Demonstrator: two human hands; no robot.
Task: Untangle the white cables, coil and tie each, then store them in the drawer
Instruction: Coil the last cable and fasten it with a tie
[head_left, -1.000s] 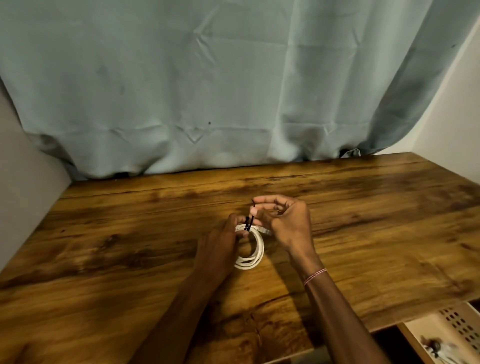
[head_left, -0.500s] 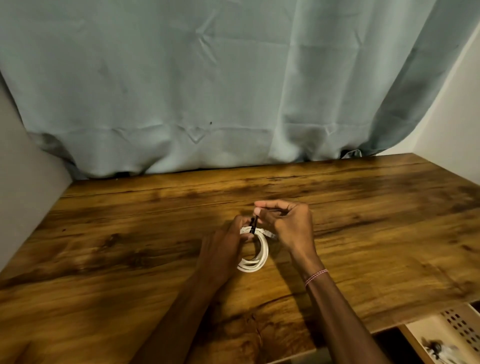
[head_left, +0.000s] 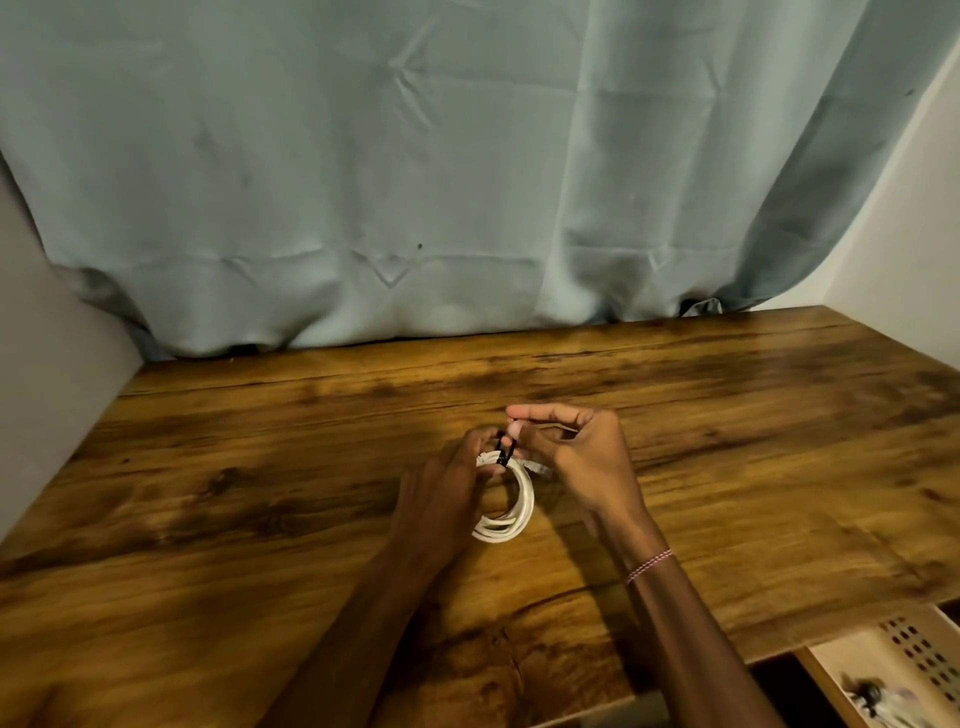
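A white cable lies wound into a small coil on the middle of the wooden desk. My left hand grips the coil's left side and top. A black tie wraps the top of the coil. My right hand pinches the upper end of that tie between thumb and fingertips. Part of the coil is hidden under my left palm. At the bottom right an open drawer shows a pale perforated tray with a dark-tied bundle inside.
A grey-blue curtain hangs along the back edge of the desk. Walls close in at the left and at the right. The drawer sticks out below the desk's front right corner.
My right hand has moved slightly down and in toward the coil, keeping hold of the black tie. The coil and my left hand stay in the same spot.
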